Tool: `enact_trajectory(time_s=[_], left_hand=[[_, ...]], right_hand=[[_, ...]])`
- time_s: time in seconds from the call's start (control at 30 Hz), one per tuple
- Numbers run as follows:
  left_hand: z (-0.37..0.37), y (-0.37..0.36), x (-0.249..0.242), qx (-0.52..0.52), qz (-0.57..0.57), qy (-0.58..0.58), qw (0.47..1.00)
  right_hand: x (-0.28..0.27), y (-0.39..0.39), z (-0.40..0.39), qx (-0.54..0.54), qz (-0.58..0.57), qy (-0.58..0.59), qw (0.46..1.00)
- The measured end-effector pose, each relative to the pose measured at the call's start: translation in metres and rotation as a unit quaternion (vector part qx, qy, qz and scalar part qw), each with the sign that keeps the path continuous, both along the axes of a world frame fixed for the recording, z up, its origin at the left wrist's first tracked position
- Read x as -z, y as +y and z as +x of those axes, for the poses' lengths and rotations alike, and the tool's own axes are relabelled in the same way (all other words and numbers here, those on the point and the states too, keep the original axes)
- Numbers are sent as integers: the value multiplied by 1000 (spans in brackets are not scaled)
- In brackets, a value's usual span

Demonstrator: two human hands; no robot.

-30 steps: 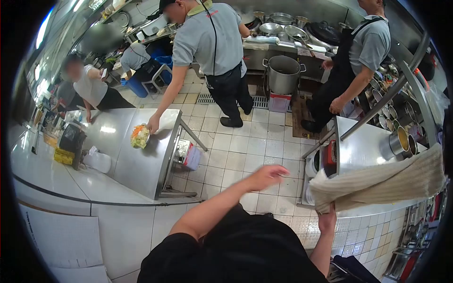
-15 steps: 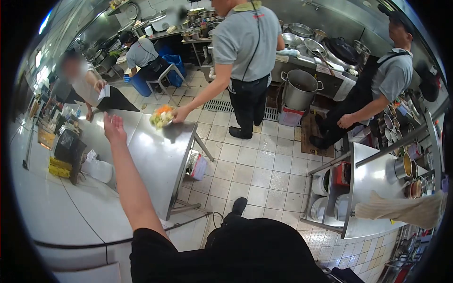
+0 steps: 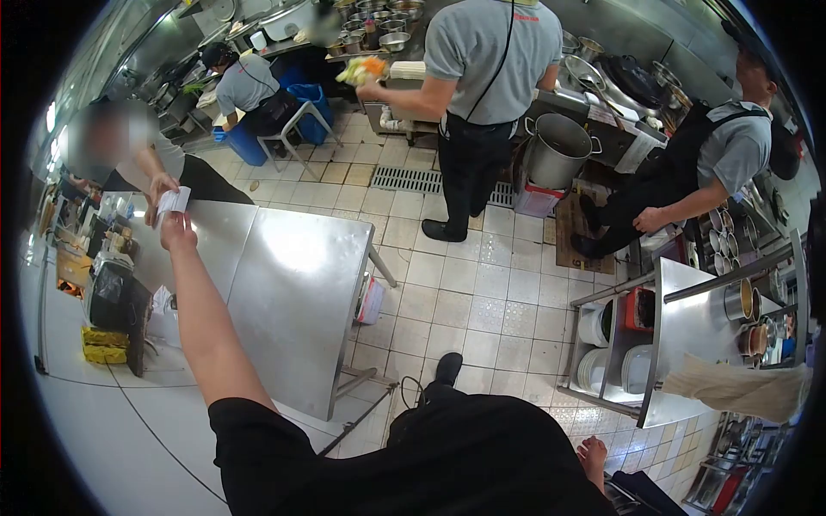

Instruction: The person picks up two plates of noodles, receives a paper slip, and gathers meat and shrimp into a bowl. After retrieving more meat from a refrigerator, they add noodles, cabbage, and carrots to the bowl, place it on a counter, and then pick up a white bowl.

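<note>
Counter (image 3: 292, 284): steel, centre left of frame, spanning the gap between two people.
Left hand (image 3: 178, 230): upper left, grip pinching the paper slip.
Right hand (image 3: 592, 453): bottom right, loosely released, idle.
Paper slip (image 3: 174, 201): upper left, also held by another person's hand (image 3: 160, 187), a handover.

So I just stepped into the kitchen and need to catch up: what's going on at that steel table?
The person's left hand is stretched out over the steel table, meeting a slip of paper that a co-worker's hand holds at the far edge. The right hand hangs low by the person's side, empty. Behind, another worker carries a plate of vegetables toward the stoves.
</note>
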State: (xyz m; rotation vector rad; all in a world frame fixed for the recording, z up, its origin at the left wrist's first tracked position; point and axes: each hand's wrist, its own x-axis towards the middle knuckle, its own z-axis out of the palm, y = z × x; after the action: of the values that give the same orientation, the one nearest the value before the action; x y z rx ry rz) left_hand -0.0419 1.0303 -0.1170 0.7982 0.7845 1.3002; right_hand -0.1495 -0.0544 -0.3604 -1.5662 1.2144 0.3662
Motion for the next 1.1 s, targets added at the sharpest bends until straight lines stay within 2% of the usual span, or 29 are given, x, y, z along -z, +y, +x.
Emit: enact_trajectory(time_s=[0.1, 0.17, 0.23, 0.27, 0.3, 0.4, 0.43, 0.5, 0.53, 0.57, 0.6, 0.63, 0.7, 0.73, 0.77, 0.8, 0.83, 0.87, 0.9, 0.93, 0.97, 1.0, 1.03, 1.1], left_hand=[[-9, -27, -12, 43, 22, 3, 999], [1, -44, -28, 30, 8, 68, 997], [-14, 68, 25, 41, 67, 87, 993], [-17, 120, 44, -9, 99, 117, 988], [-10, 115, 35, -44, 71, 101, 991], [28, 22, 21, -203, 18, 57, 977], [42, -19, 34, -187, 20, 68, 980], [69, -108, 57, -154, 26, 91, 983], [80, -159, 93, -79, 54, 113, 989], [96, -142, 188, 56, 46, 145, 987], [107, -218, 241, 201, 79, 218, 952], [110, -342, 235, 436, 4, 100, 894], [102, -531, 276, 547, 28, 191, 814], [99, -601, 278, 719, 101, 209, 655], [90, -684, 235, 823, 218, 250, 460], [74, -747, 180, 884, 257, 203, 335], [63, -798, 162, 899, 322, 173, 241], [55, -838, 135, 921, 330, 145, 147], [46, -871, 121, 922, 335, 138, 133], [39, -900, 111, 929, 347, 107, 67], [34, -928, 97, 930, 359, 77, 0], [29, -952, 64, 922, 362, 132, -45], [28, -975, 68, 919, 367, 128, -65], [19, -1017, 83, 947, 315, 15, 53]], right_hand=[[-1, 11, -7, -16, 7, 13, 1000], [3, 16, -15, -26, 1, 18, 999], [4, 18, -21, -6, 38, -24, 999], [-2, 21, -18, -15, 11, -10, 1000], [4, 15, -22, -16, -9, -26, 999], [15, 13, -22, -16, -92, -93, 991], [12, 12, -19, -65, -108, -95, 987], [-16, 36, -1, -53, -131, -145, 979], [-29, 48, 8, -34, -123, -160, 979], [-42, 57, 17, -17, -116, -177, 977], [-56, 68, 23, -11, -102, -220, 970], [-65, 77, 28, -9, -90, -263, 961], [-69, 80, 35, -39, -29, -290, 956], [-68, 79, 38, -72, -36, -340, 937], [-78, 78, 43, -108, -45, -386, 915], [-91, 74, 40, -141, -59, -397, 905], [-121, 68, 34, -175, -72, -406, 894], [-136, 55, 24, -160, -81, -406, 896], [-146, 39, 13, -217, -107, -426, 872], [-154, 23, 1, -270, -133, -444, 844], [-161, 5, -13, -253, -141, -448, 846], [-167, -15, -31, -264, -68, -387, 881], [-169, -32, -51, -272, 10, -322, 907], [-164, -58, -86, -232, 20, -325, 916]])
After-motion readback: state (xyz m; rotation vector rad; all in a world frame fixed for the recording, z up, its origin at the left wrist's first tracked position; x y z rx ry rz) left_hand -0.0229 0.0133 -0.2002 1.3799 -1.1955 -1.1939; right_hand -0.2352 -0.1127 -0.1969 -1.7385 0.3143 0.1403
